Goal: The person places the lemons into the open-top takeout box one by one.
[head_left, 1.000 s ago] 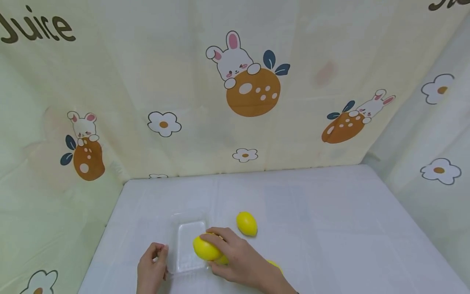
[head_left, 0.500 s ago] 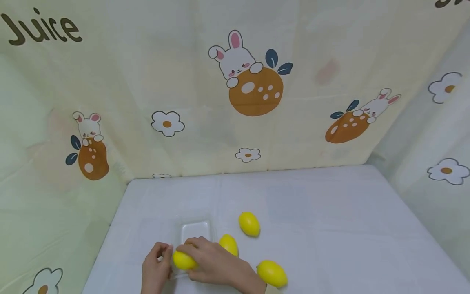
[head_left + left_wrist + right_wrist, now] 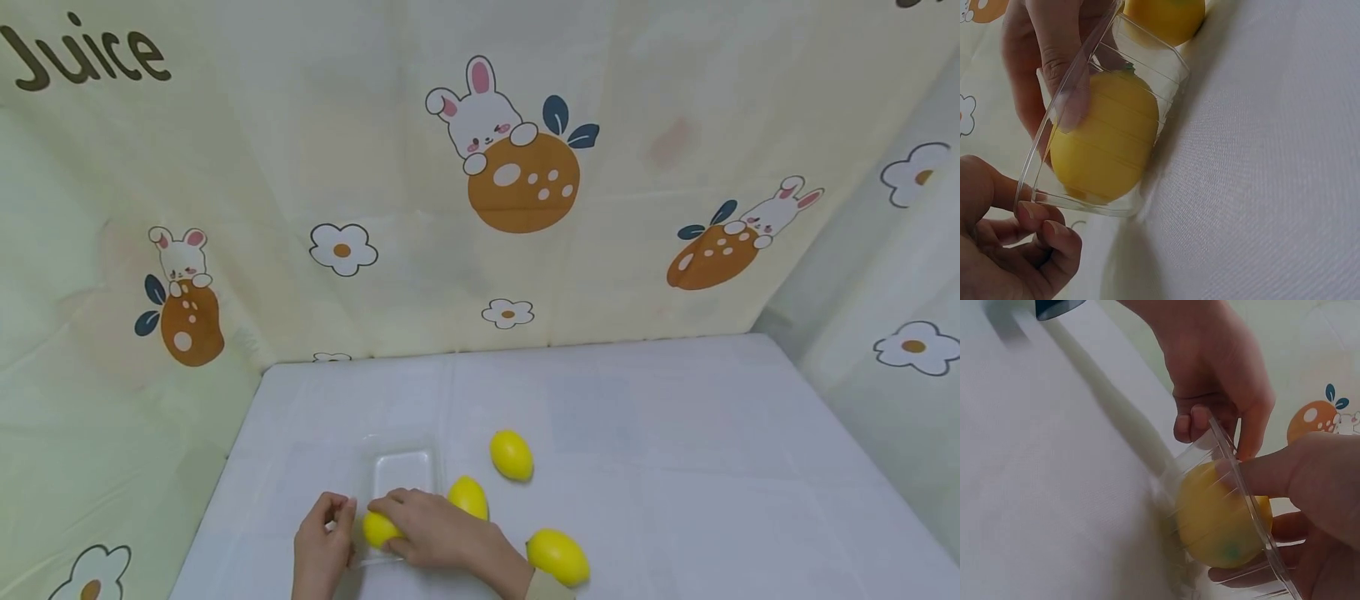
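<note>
I think I am in a small staged booth, not a real kitchen: beyond my fingers a cream cartoon cloth with rabbits, flowers and the word "Juice" hangs as walls, and under my fingers a plain white sheet covers the table

Four lemons — one clear tray
</note>
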`<state>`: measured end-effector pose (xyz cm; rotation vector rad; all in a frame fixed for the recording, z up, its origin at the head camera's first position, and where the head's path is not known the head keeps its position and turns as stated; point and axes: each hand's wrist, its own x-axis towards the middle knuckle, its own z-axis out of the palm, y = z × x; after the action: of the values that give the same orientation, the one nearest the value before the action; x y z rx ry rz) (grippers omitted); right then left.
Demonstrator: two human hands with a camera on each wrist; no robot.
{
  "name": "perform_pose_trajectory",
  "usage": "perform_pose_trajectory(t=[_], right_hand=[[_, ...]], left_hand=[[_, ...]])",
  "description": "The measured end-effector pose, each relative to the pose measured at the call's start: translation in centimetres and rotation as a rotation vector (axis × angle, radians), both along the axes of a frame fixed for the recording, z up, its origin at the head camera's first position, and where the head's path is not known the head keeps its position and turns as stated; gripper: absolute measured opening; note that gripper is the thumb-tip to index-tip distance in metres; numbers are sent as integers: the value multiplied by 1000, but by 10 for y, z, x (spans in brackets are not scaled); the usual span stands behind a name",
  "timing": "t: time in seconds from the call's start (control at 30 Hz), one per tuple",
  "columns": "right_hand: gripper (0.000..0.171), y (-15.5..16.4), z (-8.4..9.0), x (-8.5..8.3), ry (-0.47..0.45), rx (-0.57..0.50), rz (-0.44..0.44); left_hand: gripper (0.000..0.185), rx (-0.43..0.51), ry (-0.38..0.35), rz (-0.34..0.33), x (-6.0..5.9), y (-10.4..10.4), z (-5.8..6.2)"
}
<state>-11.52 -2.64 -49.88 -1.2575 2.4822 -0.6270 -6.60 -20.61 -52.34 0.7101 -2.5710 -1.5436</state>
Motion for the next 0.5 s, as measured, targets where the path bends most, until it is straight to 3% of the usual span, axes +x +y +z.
perform_pose_trajectory(t=[0.2,0.5], right_hand=[[43,3,0,0,8,-15,12],[34,17,9,3,156,-95,24]], left_hand=[[17,8,-9,4,-1,2,0],[17,6,-14,11,0,2,3]])
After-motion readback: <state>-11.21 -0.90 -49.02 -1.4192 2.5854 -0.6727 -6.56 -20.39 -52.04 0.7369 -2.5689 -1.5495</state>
